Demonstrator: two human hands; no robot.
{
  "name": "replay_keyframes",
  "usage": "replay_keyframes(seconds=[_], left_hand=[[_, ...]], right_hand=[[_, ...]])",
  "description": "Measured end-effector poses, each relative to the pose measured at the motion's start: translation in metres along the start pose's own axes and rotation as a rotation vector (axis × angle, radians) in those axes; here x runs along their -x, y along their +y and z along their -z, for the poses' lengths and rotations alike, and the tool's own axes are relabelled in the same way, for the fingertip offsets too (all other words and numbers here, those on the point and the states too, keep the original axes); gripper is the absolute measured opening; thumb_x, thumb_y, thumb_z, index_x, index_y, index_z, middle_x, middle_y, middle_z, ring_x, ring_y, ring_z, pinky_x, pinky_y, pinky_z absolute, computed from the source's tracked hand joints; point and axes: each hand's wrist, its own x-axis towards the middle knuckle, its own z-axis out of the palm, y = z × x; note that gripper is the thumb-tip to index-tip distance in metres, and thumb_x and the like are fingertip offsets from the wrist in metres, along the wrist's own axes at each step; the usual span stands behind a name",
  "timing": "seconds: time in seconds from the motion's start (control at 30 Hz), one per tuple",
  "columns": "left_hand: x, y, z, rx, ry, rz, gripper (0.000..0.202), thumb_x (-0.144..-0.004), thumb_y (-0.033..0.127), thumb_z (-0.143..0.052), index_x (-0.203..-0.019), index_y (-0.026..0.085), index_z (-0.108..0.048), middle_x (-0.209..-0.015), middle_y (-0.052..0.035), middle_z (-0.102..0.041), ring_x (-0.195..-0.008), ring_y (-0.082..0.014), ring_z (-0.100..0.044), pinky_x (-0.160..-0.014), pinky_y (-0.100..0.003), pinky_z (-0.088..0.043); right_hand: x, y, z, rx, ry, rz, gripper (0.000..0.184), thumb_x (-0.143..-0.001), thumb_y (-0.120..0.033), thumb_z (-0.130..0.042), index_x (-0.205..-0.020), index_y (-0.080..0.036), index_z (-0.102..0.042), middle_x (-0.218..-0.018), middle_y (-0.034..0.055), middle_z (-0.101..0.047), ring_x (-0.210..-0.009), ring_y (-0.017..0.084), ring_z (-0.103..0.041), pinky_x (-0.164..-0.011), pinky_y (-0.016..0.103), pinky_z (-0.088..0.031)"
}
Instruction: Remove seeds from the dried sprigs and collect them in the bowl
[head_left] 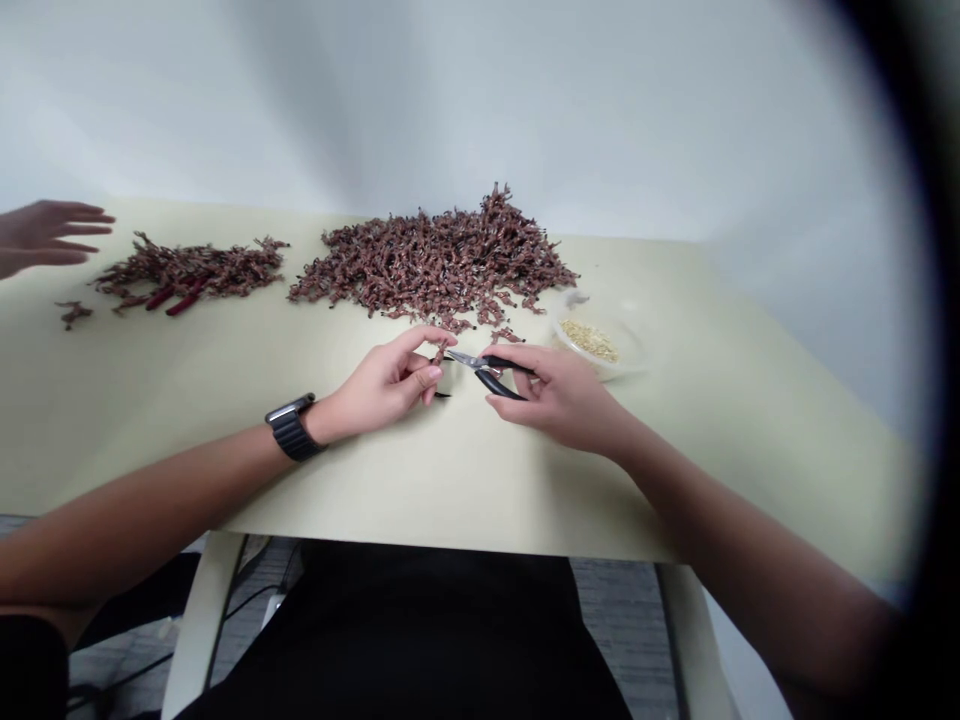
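Observation:
My left hand (386, 378) pinches a small brown piece (439, 358) with a black tip between thumb and fingers, though the fingers hide most of it. My right hand (559, 395) is closed around the handles of small black-handled pliers (480, 364), whose steel jaws point left towards that piece. Just beyond both hands spreads a large heap of dried reddish-brown sprigs (435, 265). The hands are not touching it, and a few stray bits lie near its front edge. A black strap watch (291, 427) is on my left wrist.
A smaller heap of brown sprigs with red pieces (187, 275) lies at the far left, near a co-worker's hand (45, 235). A clear bowl of pale bits (592, 340) is at the right. The cream table's near edge (450, 535) runs below my forearms.

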Motion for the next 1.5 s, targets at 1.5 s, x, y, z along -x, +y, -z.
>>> replay_keyframes(seconds=[1.5], left_hand=[[-0.004, -0.012, -0.004, -0.004, 0.066, 0.132, 0.042, -0.102, 0.038, -0.057, -0.139, 0.019, -0.049, -0.064, 0.0059, -0.057, -0.05, -0.0073, -0.044, -0.054, -0.02, -0.036]], right_hand=[[-0.001, 0.007, -0.012, -0.039, 0.1, -0.151, 0.056, -0.079, -0.036, -0.078, -0.132, -0.023, -0.066, -0.059, -0.008, -0.042, -0.052, 0.011, -0.038, -0.051, 0.027, -0.03]])
